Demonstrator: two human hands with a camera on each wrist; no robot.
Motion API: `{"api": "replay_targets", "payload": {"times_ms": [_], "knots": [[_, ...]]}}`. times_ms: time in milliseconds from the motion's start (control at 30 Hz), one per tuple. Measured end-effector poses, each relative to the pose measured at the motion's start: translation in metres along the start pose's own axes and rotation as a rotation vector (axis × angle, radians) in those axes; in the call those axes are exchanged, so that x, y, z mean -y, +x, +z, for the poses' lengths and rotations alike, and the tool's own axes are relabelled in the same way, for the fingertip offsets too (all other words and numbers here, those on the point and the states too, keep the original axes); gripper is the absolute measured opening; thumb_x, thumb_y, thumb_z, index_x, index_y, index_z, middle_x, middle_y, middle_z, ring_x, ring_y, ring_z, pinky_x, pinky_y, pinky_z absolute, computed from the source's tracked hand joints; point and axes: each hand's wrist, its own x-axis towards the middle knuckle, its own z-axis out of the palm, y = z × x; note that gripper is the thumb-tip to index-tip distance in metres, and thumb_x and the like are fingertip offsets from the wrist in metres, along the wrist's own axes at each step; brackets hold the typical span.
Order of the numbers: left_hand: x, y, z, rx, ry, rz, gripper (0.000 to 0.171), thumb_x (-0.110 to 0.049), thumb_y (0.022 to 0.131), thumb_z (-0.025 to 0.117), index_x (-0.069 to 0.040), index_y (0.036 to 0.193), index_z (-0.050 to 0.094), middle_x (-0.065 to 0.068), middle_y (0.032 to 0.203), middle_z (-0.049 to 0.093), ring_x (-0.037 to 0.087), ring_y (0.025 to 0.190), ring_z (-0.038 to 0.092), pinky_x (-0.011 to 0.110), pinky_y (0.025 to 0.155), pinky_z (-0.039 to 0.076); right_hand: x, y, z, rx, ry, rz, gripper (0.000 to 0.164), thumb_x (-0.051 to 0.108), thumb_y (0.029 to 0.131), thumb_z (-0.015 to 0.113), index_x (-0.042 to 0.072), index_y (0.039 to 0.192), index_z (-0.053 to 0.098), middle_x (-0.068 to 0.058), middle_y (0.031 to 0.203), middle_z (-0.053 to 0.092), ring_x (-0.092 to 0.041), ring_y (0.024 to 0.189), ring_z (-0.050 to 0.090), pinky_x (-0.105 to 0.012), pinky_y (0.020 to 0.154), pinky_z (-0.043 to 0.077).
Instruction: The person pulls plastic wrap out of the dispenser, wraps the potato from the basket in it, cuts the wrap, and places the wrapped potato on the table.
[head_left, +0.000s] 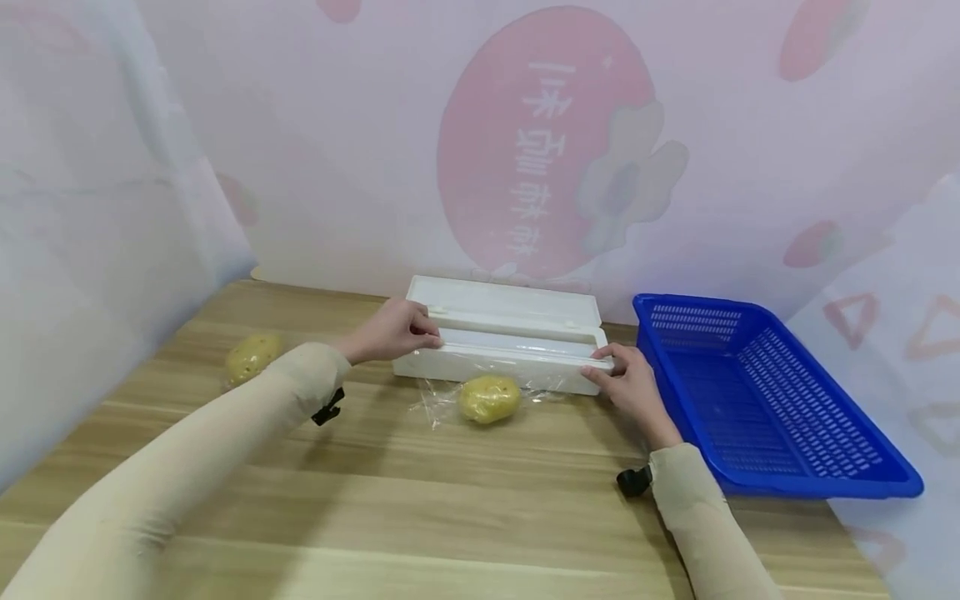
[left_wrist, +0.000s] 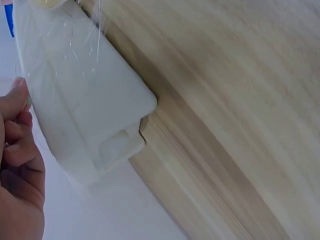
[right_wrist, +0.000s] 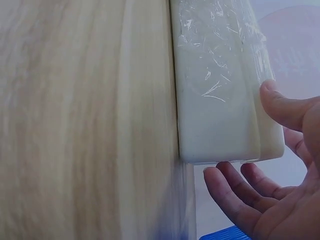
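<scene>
A white cling film box (head_left: pixel 495 367) stands with its lid (head_left: pixel 502 302) raised and a film roll (head_left: pixel 517 343) inside. Clear film (head_left: pixel 438 400) hangs over its front onto a yellow potato (head_left: pixel 489 399), which appears covered by it. At the box's left front edge, my left hand (head_left: pixel 397 331) pinches a small part with a green bit (left_wrist: pixel 28 102), apparently a slide cutter, mostly hidden by the fingers. My right hand (head_left: pixel 630 387) holds the box's right end. In the right wrist view, its thumb lies on the upper front edge and the fingers curl round the end.
Another potato (head_left: pixel 253 358), shiny as if wrapped, lies on the left of the wooden table (head_left: pixel 450 508). A blue plastic basket (head_left: pixel 817 486) stands at the right, close to my right hand. A printed cloth (head_left: pixel 337 167) hangs behind the box.
</scene>
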Motion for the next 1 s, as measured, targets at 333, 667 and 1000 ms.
{"api": "replay_targets", "payload": {"times_ms": [333,667,1000], "knots": [[0.021,-0.038,-0.027,-0.062,0.059,-0.053,0.005,-0.012,0.086,0.078,-0.01,0.089,0.08,-0.005,0.074,0.061,0.012,0.06,0.051,0.029,0.055,0.045,0.003,0.001,-0.002,-0.001,-0.009,-0.019,0.023,0.023,0.087,0.078,0.007,0.1,0.067,-0.017,0.113,0.053,-0.029,0.078,0.063,-0.037,0.065,0.052],[0.015,-0.043,-0.017,-0.116,0.103,-0.157,0.011,-0.017,0.09,0.075,-0.01,0.097,0.079,-0.005,0.085,0.067,0.011,0.068,0.056,0.031,0.061,0.048,0.003,-0.003,-0.005,0.026,-0.008,0.02,0.027,0.024,0.088,0.077,0.005,0.105,0.067,-0.019,0.116,0.051,-0.024,0.075,0.062,-0.035,0.064,0.051],[-0.009,-0.046,-0.003,-0.211,0.164,-0.228,0.031,-0.027,0.087,0.078,-0.006,0.109,0.073,0.003,0.088,0.064,0.02,0.073,0.059,0.038,0.066,0.048,0.011,-0.003,-0.005,0.054,0.018,0.071,0.026,0.015,0.09,0.074,0.002,0.111,0.066,-0.023,0.119,0.052,-0.041,0.069,0.066,-0.03,0.054,0.05]]}}
